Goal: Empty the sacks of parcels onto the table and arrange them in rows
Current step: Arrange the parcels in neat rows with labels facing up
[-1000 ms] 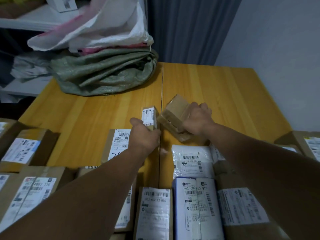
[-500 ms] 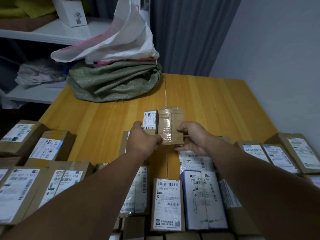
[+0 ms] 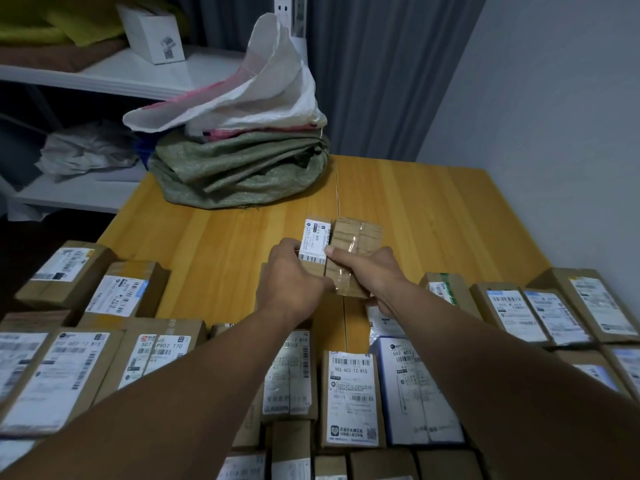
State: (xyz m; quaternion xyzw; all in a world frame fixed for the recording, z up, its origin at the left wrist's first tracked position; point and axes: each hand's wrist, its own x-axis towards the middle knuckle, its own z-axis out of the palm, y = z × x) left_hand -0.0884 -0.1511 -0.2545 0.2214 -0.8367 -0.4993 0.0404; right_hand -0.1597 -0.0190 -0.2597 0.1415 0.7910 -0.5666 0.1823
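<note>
Now, on the table [image 3: 433,209], my left hand [image 3: 294,275] grips the labelled carton [image 3: 314,242], my right hand [image 3: 369,271] pinches the taped carton [image 3: 356,242] touching it; both seem light, stiff, tape-slick, best held across the long sides.

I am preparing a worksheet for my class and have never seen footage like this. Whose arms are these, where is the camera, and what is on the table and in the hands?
There is no machine here: these are a person's two bare arms. The camera is worn on the person's head and looks forward and down, so you see roughly what they see. Below is a wooden table. Near the person, parcels with white labels lie in rows. At the far end lies a heap of flat, crumpled sacks. The left hand grips a small labelled box. The right hand grips a taped parcel. The two are side by side, touching.
</note>
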